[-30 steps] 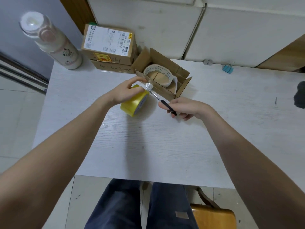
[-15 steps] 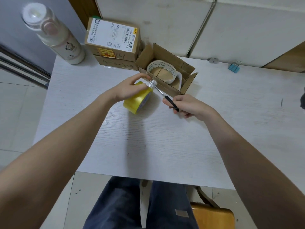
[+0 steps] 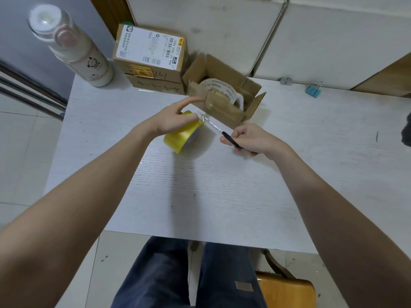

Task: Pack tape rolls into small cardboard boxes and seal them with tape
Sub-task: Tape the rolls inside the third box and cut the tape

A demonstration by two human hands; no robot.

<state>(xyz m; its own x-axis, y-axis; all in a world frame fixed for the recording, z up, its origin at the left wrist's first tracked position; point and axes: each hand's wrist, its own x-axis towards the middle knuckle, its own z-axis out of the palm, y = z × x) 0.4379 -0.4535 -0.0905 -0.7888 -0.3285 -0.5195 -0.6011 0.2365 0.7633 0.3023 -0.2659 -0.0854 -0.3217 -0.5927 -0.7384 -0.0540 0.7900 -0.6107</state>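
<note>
A yellow tape roll (image 3: 182, 136) stands on edge on the white table (image 3: 200, 185). My left hand (image 3: 169, 121) grips its top, with the index finger stretched toward the open cardboard box (image 3: 255, 103). A blurred strip of clear tape (image 3: 219, 105) hangs at that fingertip, in front of the box's near wall. My right hand (image 3: 253, 138) holds black-handled scissors (image 3: 222, 132), their blades pointing at the yellow roll. Inside the box lies a white printed tape roll (image 3: 219, 87).
Two closed cardboard boxes (image 3: 151, 50) are stacked at the back, left of the open one. A white bottle (image 3: 73, 47) stands at the far left corner. A blue binder clip (image 3: 313, 90) lies at the back right. A wooden chair (image 3: 287, 290) is below the table's near edge.
My left index finger has lifted off the roll toward the box, and a loose strip of clear tape now shows there. The scissors have pulled slightly back to the right.
</note>
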